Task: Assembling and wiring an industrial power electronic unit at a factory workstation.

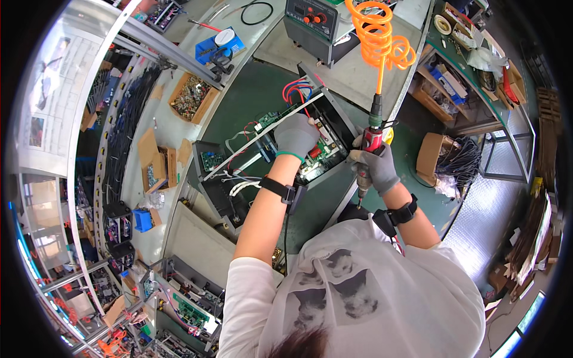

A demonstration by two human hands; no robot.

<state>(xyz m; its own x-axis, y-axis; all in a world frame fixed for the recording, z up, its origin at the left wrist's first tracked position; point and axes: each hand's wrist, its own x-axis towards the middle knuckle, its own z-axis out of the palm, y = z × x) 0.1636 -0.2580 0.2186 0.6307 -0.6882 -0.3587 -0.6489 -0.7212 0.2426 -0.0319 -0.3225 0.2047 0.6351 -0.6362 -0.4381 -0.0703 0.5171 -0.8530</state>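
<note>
An open dark metal equipment case (342,122) stands in front of me, with green circuit boards (324,145) and red, blue and white wires inside. My gloved left hand (296,134) reaches over a metal rail into the case; its fingertips are hidden among the parts. Beside the case's right side, my gloved right hand (380,168) is wrapped round a red and grey air screwdriver (373,141). The screwdriver's bit points down toward me, apart from the case. From its top an orange coiled air hose (382,45) runs upward.
A grey machine with red knobs (311,21) stands at the far side. Boxes of small fasteners (192,98) line the left bench. On the right, a carton of black cables (434,156) sits below a green-topped bench. More open cases (191,292) lie at lower left.
</note>
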